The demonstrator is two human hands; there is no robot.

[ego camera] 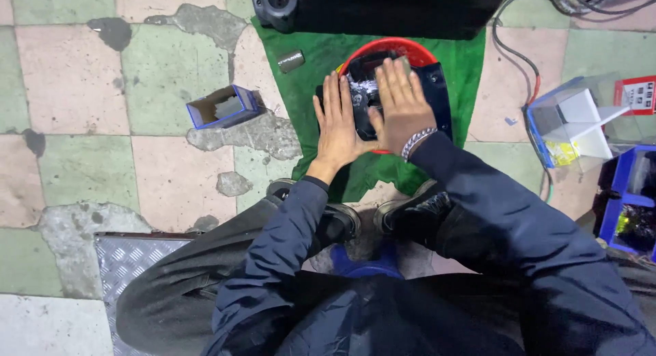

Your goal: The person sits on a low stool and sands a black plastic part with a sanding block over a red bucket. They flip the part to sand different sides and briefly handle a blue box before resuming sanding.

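Head view: we see both hands flat on a black plastic part [437,89] that sits across a red basin [386,46]. The basin rests on a green cloth [311,89] on the tiled floor [89,89], at 12 o'clock from our knees.

Left hand [337,124] lies at 9 o'clock of the part, palm down, fingers [329,96] straight and pressed together, pointing to 12. It looks like it steadies the part's left edge; nothing is pinched.

Right hand [402,104] lies on top of the part, slightly overlapping the left, fingers [393,76] straight, close together, flat. A beaded bracelet [417,142] sits at the wrist. Likely it presses the part down onto the basin rim, so the basin serves as a support.

A whitish patch [362,89] shows between the hands on the part; we cannot tell what it is.

The cloth probably keeps the parts off the cracked, gritty floor. Small metal cylinder [290,61] lies on the cloth at 10 o'clock of the basin, near but apart. Large black casing [383,7] lies at 12 o'clock, past the basin. Open blue box [224,106] sits at 9 o'clock, well apart on the floor. Cables [519,55] and blue bins [625,199] are at 3 o'clock. Our shoes [410,216] are planted at 6 o'clock of the cloth, bracing a squat.
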